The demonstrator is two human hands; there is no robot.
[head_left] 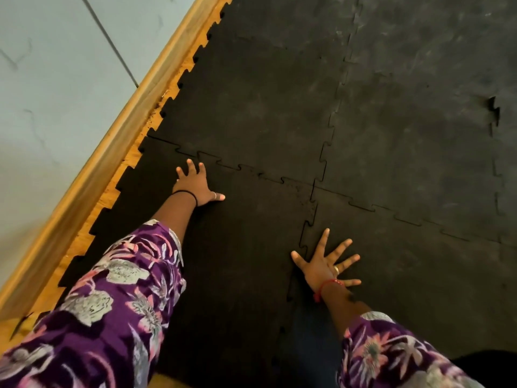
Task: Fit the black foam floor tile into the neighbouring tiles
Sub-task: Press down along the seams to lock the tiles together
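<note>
The black foam floor tile (pixel 232 247) lies flat on the floor, nearest the person, between the wooden skirting board (pixel 92 169) on the left and the neighbouring tiles (pixel 265 102) ahead and to the right. The left hand (pixel 195 184) rests palm-down near the tile's far edge, fingers (pixel 191 166) spread just short of the toothed far seam (pixel 251 170). The right hand (pixel 326 263) is flat with its fingers splayed wide, lying across the right-hand seam (pixel 305 236). The step in hand looks like pressing the interlocking teeth home. The far seam appears mostly closed, but lower down, below the right hand, the right-hand seam looks raised or not fully meshed. The next move probably calls for firm downward pressure worked along that seam toward the person, tooth by tooth.
</note>
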